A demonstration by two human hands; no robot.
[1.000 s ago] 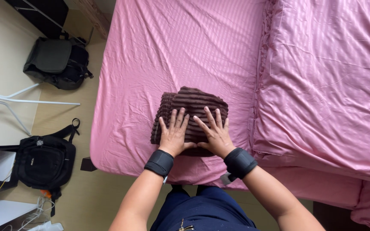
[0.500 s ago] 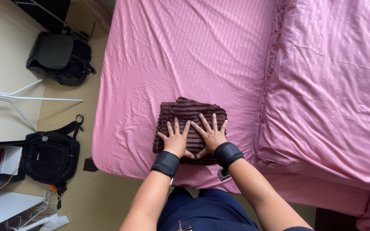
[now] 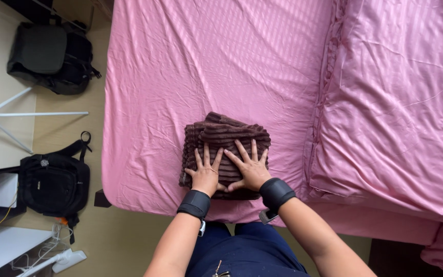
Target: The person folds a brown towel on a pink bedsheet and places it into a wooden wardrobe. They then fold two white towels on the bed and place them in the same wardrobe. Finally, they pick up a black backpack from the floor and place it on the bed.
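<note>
Left hand [image 3: 206, 173] and right hand [image 3: 251, 168] | fingers spread, pressed flat on folded brown towel [image 3: 225, 137] | pink bed [image 3: 180, 77] | black backpack [image 3: 55, 182] at 9 o'clock.

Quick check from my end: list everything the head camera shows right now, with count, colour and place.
towel: 1, brown ribbed, folded, on the bed near its front edge
bed: 1, pink sheet, centre
duvet: 1, pink, right side of the bed
backpacks: 2, black, on the floor at left, one far, one near
rack: 1, white, far left
left hand: flat on the towel, black wristband
right hand: flat on the towel, black wristband
</note>
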